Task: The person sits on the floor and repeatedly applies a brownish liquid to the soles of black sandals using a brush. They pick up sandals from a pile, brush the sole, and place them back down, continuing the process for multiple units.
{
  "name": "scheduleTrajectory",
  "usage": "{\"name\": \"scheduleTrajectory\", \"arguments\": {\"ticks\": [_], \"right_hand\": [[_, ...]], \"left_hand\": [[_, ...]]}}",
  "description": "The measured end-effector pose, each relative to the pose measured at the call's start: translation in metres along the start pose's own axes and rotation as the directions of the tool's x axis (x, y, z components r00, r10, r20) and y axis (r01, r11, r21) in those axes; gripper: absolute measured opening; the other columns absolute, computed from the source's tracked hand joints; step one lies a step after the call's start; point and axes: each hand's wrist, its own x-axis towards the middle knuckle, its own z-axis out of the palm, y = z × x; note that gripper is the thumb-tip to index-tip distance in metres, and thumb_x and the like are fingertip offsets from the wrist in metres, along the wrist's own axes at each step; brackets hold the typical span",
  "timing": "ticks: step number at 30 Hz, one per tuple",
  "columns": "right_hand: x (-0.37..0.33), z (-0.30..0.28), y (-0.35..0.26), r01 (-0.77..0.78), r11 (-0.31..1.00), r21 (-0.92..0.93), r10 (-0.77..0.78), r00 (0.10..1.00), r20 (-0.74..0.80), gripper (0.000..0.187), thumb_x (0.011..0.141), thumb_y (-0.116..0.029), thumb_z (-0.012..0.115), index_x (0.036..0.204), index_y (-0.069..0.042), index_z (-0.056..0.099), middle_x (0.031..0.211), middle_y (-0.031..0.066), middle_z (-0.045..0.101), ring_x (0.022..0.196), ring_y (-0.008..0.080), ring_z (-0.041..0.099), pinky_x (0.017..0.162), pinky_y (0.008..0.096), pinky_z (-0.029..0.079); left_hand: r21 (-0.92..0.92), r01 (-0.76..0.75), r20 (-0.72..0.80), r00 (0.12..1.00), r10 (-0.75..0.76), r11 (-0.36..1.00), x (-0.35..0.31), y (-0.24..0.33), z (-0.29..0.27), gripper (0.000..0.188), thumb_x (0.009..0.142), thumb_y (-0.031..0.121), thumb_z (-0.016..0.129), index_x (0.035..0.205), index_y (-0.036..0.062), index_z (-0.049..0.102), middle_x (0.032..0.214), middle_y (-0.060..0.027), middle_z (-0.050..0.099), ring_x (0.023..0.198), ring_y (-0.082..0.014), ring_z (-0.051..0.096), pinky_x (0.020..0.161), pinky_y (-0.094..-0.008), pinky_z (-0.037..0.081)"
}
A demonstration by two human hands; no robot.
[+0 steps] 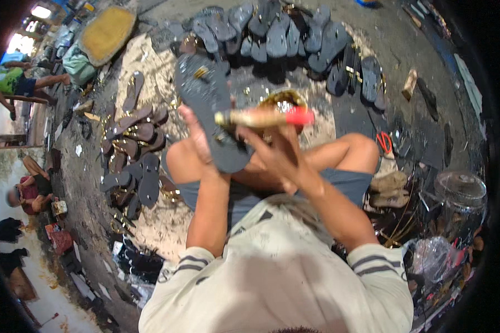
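In front of my lap, my left hand [197,136] holds up a dark grey sandal sole [203,91], gripping its lower part from the left. The sole's upper end has a wet shine, and small gold-coloured bits show on its face. My right hand [275,152] is closed on a brush [261,117] with a red end, held sideways. The brush's pale tip lies against or just over the sole's right edge; blur hides which. Just behind the brush is a container [286,100] with a glossy amber rim, partly covered by the brush and hand.
Many grey soles [278,41] stand in an arc at the far side. Brown sandals [139,130] and dark soles [149,180] lie at left. Orange-handled scissors [384,142] and a fan [460,188] are at right. Other people [33,188] sit far left.
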Motion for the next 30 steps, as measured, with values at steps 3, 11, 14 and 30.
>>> {"name": "scheduleTrajectory", "arguments": {"ticks": [3,11,14,30], "right_hand": [[-0.027,0.005,-0.009,0.048,0.991,0.124,-0.061,0.993,0.1,0.029,0.077,0.0,0.077,0.104,-0.005,0.067,0.1,0.0119,0.067,0.093,0.0307,0.065,0.08,0.0424,0.05],[0.023,-0.013,-0.025,0.189,0.953,0.235,-0.244,0.942,0.231,0.024,0.079,-0.007,0.072,0.103,-0.009,0.071,0.091,0.0087,0.069,0.083,0.029,0.066,0.072,0.0393,0.051],[0.037,-0.008,0.006,0.278,0.96,0.002,-0.272,0.935,0.226,0.021,0.082,-0.01,0.072,0.103,-0.012,0.073,0.093,0.0083,0.07,0.085,0.03,0.066,0.074,0.0409,0.051],[-0.068,-0.189,-0.043,-0.191,0.932,0.308,0.33,0.802,-0.498,0.037,0.098,-0.009,0.059,0.133,-0.004,0.047,0.125,0.0067,0.058,0.113,0.0158,0.057,0.104,0.0351,0.043]], "left_hand": [[-0.082,-0.075,-0.116,0.991,0.065,0.994,0.012,0.017,0.002,0.077,0.096,0.065,0.042,0.141,0.0021,0.044,0.123,-0.0168,0.062,0.094,-0.0254,0.069,0.075,-0.0401,0.063],[-0.013,0.138,-0.067,0.988,-0.139,0.99,0.009,0.007,-0.012,0.073,0.093,0.067,0.048,0.13,0.0047,0.055,0.11,-0.0128,0.068,0.099,-0.0245,0.066,0.084,-0.0428,0.057],[-0.246,0.179,-0.032,0.981,-0.193,0.952,0.0,-0.004,-0.013,0.063,0.097,0.059,0.048,0.132,0.0063,0.054,0.121,-0.0121,0.064,0.108,-0.0259,0.063,0.096,-0.0436,0.051],[0.072,0.612,-0.123,0.789,-0.602,0.787,0.074,-0.201,0.015,0.056,0.097,0.051,0.052,0.132,0.0069,0.054,0.123,-0.0127,0.063,0.107,-0.026,0.062,0.094,-0.0427,0.051]]}}
